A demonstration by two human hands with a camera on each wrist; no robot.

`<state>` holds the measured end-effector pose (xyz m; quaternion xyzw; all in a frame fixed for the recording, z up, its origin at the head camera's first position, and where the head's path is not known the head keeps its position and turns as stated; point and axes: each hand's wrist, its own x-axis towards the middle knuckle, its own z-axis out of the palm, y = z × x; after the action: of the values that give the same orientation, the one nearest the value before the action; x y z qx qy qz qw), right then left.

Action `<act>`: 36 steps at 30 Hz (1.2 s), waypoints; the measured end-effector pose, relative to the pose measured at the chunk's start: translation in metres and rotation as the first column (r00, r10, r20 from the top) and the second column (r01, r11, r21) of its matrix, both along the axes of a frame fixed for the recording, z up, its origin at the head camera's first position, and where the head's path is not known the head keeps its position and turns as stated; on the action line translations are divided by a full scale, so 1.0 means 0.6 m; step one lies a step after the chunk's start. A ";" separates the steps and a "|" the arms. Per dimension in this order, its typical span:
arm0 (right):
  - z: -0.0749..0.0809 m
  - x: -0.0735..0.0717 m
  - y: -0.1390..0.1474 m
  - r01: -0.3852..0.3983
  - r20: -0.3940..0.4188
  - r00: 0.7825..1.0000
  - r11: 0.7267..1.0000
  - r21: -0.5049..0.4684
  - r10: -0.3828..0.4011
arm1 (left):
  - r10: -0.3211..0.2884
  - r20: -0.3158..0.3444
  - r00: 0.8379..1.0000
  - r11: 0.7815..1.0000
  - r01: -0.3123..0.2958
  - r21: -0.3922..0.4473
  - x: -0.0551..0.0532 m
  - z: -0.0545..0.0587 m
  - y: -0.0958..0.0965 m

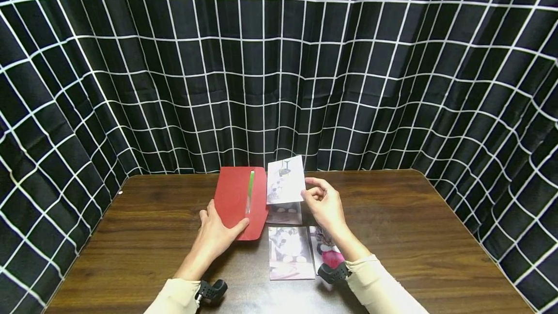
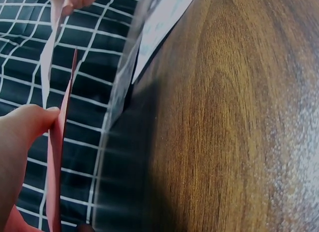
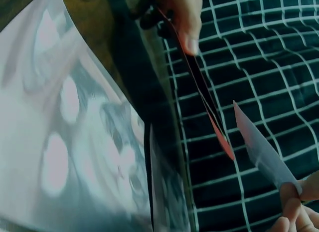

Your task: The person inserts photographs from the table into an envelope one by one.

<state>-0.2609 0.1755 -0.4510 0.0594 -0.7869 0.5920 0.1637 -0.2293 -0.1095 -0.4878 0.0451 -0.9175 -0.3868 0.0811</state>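
Note:
My left hand (image 1: 217, 232) grips a red envelope (image 1: 232, 190), thumb across its front and fingers at the far side. The envelope is held up off the table, its flap to the right, and a green and pale strip (image 1: 250, 188) shows in its opening. Just right of the flap, my right hand (image 1: 326, 206) pinches a photo print (image 1: 285, 183) by its right edge. In the right wrist view the held print (image 3: 261, 147) and the envelope (image 3: 202, 90) are apart, with a gap between them. Whether anything else is inside the envelope cannot be seen.
Below the held print, another photo (image 1: 285, 217) lies partly covered. Nearer me lies a photo of a pale animal (image 1: 291, 251), beside one with a pink patch (image 1: 332, 258) partly under my right wrist. A black gridded curtain (image 1: 279, 86) hangs behind the wooden table (image 1: 414, 246).

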 end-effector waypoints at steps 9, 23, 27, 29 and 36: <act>-0.004 -0.001 -0.037 -0.028 0.001 1.000 1.000 -0.003 0.028 | -0.005 -0.004 1.000 1.000 0.005 0.005 -0.001 0.002 0.000; -0.022 -0.002 -0.071 -0.020 0.033 0.999 1.000 -0.004 0.020 | -0.016 -0.019 1.000 1.000 0.016 -0.016 0.003 -0.005 0.003; -0.025 -0.005 -0.077 -0.018 0.037 0.999 1.000 -0.013 0.019 | -0.015 -0.021 1.000 1.000 0.015 -0.015 0.003 -0.004 0.004; -0.025 -0.006 -0.080 -0.022 0.033 0.999 1.000 -0.017 0.023 | -0.008 -0.021 1.000 1.000 0.008 -0.015 0.002 -0.003 0.003; -0.030 -0.006 -0.085 -0.034 0.041 0.999 0.999 0.006 0.034 | 0.009 0.003 1.000 1.000 -0.009 -0.016 -0.001 -0.003 0.002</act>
<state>-0.2644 0.1246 -0.4690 0.0612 -0.7910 0.5931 0.1373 -0.2297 -0.1080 -0.4897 0.0492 -0.9205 -0.3788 0.0818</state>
